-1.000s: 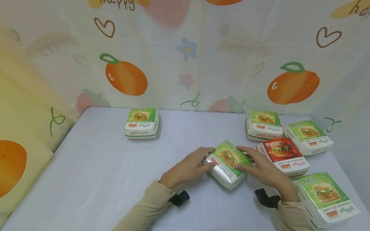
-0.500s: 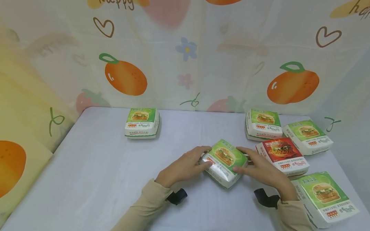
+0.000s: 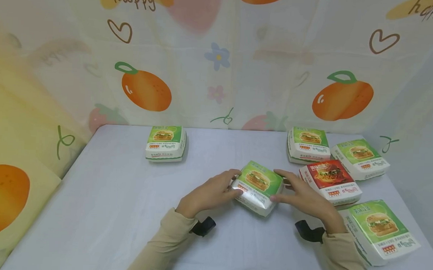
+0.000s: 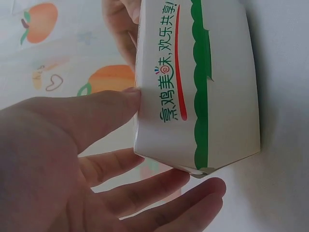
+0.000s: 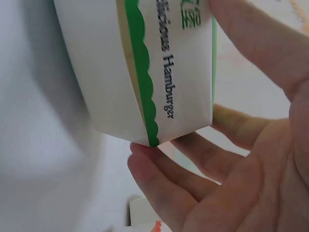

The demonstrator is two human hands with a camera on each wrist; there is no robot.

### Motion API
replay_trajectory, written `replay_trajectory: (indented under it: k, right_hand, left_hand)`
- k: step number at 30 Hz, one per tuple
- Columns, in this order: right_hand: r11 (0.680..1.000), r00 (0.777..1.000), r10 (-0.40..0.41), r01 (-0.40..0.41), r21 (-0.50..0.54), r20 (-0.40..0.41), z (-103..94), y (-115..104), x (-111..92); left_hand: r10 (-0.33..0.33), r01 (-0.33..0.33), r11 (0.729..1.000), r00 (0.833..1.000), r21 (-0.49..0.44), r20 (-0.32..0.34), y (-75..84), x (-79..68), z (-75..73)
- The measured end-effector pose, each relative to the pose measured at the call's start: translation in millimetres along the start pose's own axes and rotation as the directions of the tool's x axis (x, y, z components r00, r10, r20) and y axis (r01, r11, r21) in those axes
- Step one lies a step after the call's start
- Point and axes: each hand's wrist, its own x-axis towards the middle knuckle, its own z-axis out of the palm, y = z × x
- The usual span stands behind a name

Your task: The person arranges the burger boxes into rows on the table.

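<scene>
Between my two hands, near the middle of the table, is a green and white hamburger box [image 3: 257, 187], turned at an angle. My left hand [image 3: 211, 193] grips its left corner; in the left wrist view the thumb [image 4: 108, 113] lies at the top edge and the fingers reach round the corner. On the opposite corner my right hand [image 3: 304, 197] holds the box the same way, its fingers [image 5: 166, 176] at the corner in the right wrist view. Green scalloped trim runs along the white box sides [image 5: 178, 96]. The box's underside is hidden.
Close to my right forearm lies a larger green hamburger box [image 3: 383, 229]. Behind it are a red box [image 3: 330, 180] and two green ones [image 3: 360, 157], [image 3: 308, 145]. Another green box [image 3: 165, 144] stands at the back left. A printed curtain [image 3: 240, 91] borders the white table [image 3: 101, 202].
Both hands and the held hamburger box have shifted a little to the left and slightly away from me. The other boxes have stayed where they were.
</scene>
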Motion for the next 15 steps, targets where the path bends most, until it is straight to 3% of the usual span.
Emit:
replay_trajectory:
  k: [11, 15]
  right_hand:
    - [0.998, 0.992, 0.065, -0.063, 0.028, -0.105, 12.1, -4.8, 9.2]
    - [0.997, 0.989, 0.059, -0.052, 0.058, -0.137, 17.3, -6.3, 11.9]
  left_hand:
    - [-0.040, 0.041, 0.999, 0.998, 0.023, -0.043, -6.6, -2.1, -8.5]
    - [-0.059, 0.060, 0.998, 0.997, 0.025, -0.053, -9.4, -1.2, -10.8]
